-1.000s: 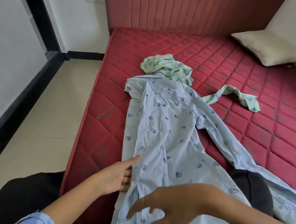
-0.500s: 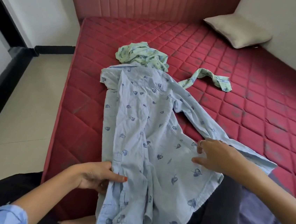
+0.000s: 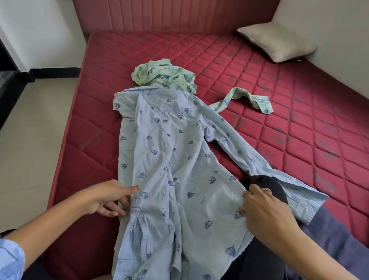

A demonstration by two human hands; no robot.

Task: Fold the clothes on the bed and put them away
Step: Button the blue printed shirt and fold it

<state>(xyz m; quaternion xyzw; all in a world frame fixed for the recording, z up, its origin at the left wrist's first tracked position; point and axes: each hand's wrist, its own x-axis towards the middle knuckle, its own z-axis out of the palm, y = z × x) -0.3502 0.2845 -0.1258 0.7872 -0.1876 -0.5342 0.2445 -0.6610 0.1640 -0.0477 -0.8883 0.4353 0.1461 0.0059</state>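
Note:
A light blue shirt with dark leaf prints (image 3: 170, 161) lies spread lengthwise on the red quilted mattress (image 3: 275, 85), its collar at the far end and one sleeve stretched out to the right. My left hand (image 3: 111, 197) pinches the shirt's left edge between thumb and fingers. My right hand (image 3: 262, 213) grips the shirt's right side seam, fingers curled into the cloth. A crumpled pale green garment (image 3: 163, 75) sits beyond the collar, with one green sleeve (image 3: 249, 100) trailing to the right.
A beige pillow (image 3: 278, 41) lies in the far right corner by the wall. My knee in dark trousers (image 3: 262, 189) rests on the mattress under the shirt's right side. Dark blue cloth (image 3: 338, 247) lies at the right. Tiled floor (image 3: 19, 145) runs along the left.
My right hand has shifted slightly to the shirt's right side seam and taken hold of it. My left hand keeps its pinch on the left edge. The camera moved closer.

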